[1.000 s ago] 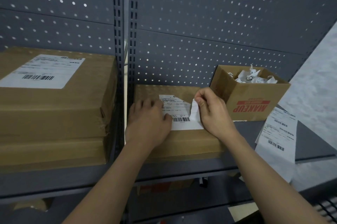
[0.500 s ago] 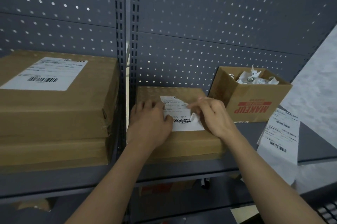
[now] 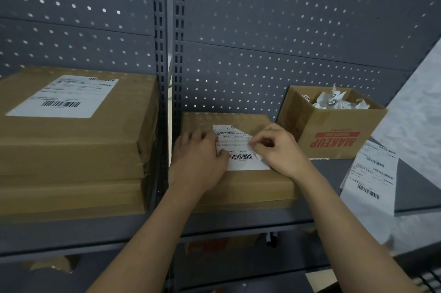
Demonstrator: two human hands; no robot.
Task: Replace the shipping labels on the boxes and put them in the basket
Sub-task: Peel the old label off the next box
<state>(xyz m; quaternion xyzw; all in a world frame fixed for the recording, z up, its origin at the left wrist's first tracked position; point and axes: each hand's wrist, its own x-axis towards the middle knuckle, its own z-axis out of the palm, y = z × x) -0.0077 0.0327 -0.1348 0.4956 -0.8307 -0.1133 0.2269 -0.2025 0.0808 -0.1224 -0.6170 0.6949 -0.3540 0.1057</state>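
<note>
A flat brown cardboard box (image 3: 250, 183) lies on the grey shelf in front of me. A white shipping label (image 3: 238, 149) with a barcode is stuck on its top, its right side peeled back and folded over. My right hand (image 3: 279, 149) pinches that peeled edge between thumb and fingers. My left hand (image 3: 199, 159) presses flat on the box top at the label's left edge. No basket is in view.
Stacked larger boxes (image 3: 71, 149) with a label (image 3: 64, 97) fill the left bay. An open MAKEUP carton (image 3: 334, 125) holds crumpled labels. Sheets of fresh labels (image 3: 372, 173) hang over the shelf's right end. Upright posts (image 3: 167, 54) divide the bays.
My right hand has pulled the peeled label edge further left and lower across the box top. My left hand has stayed in place.
</note>
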